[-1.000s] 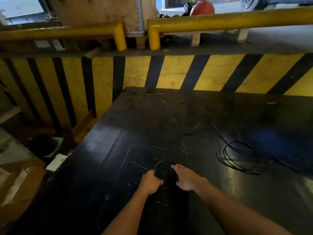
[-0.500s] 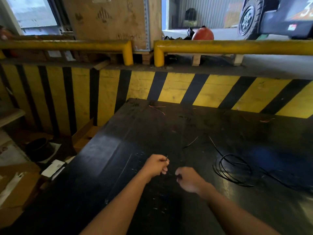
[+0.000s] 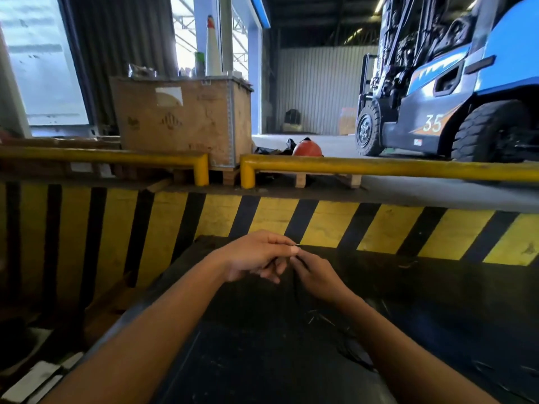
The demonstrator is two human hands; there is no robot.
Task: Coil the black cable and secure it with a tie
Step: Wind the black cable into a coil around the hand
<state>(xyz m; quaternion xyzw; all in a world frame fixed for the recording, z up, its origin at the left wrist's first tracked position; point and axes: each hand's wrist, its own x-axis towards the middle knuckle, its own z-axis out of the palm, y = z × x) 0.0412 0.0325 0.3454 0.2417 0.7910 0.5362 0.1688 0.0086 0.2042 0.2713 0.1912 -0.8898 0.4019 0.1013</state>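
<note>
My left hand (image 3: 256,258) and my right hand (image 3: 318,275) are raised together above the black table (image 3: 262,360). Their fingertips meet and pinch a thin wire tie (image 3: 297,245), whose short tip sticks out past my left index finger. The rest of the tie is hidden by the fingers. The coiled black cable (image 3: 348,346) lies on the table to the right, partly covered by my right forearm and hard to make out against the dark surface. Neither hand touches it.
A yellow-and-black striped wall (image 3: 320,225) stands behind the table, topped by yellow rails (image 3: 379,169). Beyond them are a cardboard crate (image 3: 180,121) and a blue forklift (image 3: 455,106). Boxes and white scraps (image 3: 38,377) lie on the floor at the left.
The view has tilted up. Both hands have lifted off the table and come together, and the right hand now also pinches the thin tie that the left picked up.
</note>
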